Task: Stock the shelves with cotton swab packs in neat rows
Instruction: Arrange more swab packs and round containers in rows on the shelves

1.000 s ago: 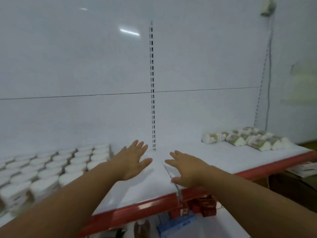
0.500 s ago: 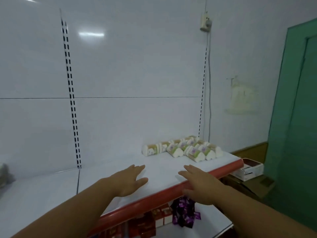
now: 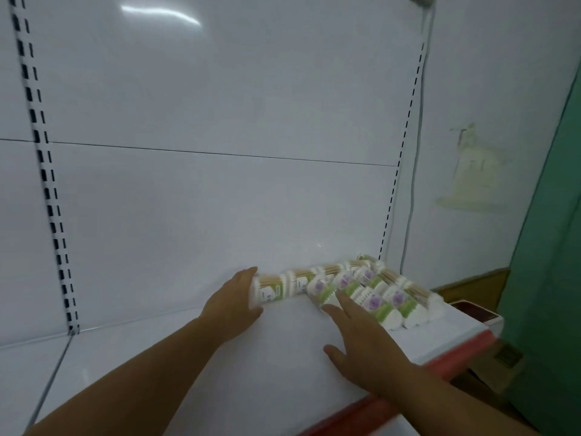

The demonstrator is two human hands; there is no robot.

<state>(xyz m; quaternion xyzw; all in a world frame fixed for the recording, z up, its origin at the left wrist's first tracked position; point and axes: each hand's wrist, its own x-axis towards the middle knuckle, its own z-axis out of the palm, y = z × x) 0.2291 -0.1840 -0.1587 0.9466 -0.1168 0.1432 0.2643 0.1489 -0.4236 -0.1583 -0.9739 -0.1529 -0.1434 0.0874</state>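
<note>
A red edge (image 3: pixel 361 407) runs along the near side of the white shelf (image 3: pixel 195 366), rising toward the right. Both bare forearms reach over it from the near side. The right hand (image 3: pixel 361 347) hovers palm down over the shelf near the edge, fingers spread and holding nothing, its fingertips just short of the nearest swab packs (image 3: pixel 355 287). The left hand (image 3: pixel 237 305) lies farther in, open, with its fingers pressed flat against the left end of the leftmost pack (image 3: pixel 270 289); it grips nothing. The packs sit at the far right of the shelf, against the back panel (image 3: pixel 220 199): a couple lie end to end along the panel, and the rest lie side by side at a slant toward the right end, green bands and purple marks facing up. Slotted uprights (image 3: pixel 47 190) run up the panel at left and right. Beyond the shelf's right end stand a pale wall (image 3: pixel 471 89) with a cable (image 3: pixel 415 152) and a green door (image 3: pixel 553 247).
</note>
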